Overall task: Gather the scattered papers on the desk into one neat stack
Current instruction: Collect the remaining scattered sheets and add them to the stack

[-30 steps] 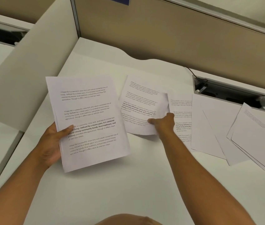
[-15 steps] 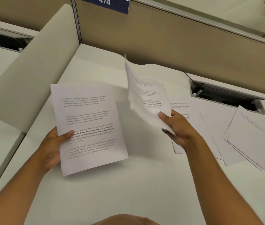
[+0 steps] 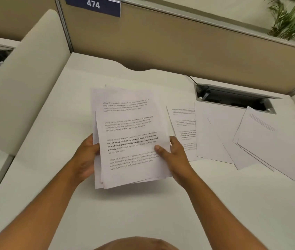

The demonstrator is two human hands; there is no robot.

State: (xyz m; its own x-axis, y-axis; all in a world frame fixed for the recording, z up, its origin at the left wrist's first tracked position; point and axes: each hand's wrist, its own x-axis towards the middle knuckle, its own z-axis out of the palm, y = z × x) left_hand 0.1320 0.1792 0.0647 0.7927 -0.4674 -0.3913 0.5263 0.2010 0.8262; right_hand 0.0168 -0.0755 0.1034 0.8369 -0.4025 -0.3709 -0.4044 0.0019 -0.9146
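Note:
A loose stack of printed papers (image 3: 128, 123) hangs above the white desk (image 3: 143, 213), its edges uneven at the left and bottom. My left hand (image 3: 86, 159) grips the stack's left edge. On the right edge sits my right hand (image 3: 175, 156), thumb pressed on the top sheet. To the right, a printed sheet (image 3: 183, 129) lies flat, partly under blank sheets (image 3: 213, 134). Further right, more overlapping sheets (image 3: 265, 143) lie skewed toward the desk's right side.
An open cable hatch (image 3: 233, 98) is sunk into the desk behind the loose sheets. Tan partition walls (image 3: 179, 47) close the back, with a blue 474 sign (image 3: 93, 5). A cream divider (image 3: 25, 83) stands at the left. A plant (image 3: 294, 17) shows at top right.
My right hand lifted the sheets from the desk's middle, swung them left and laid them onto the stack in my left hand. Both hands now hold one stack.

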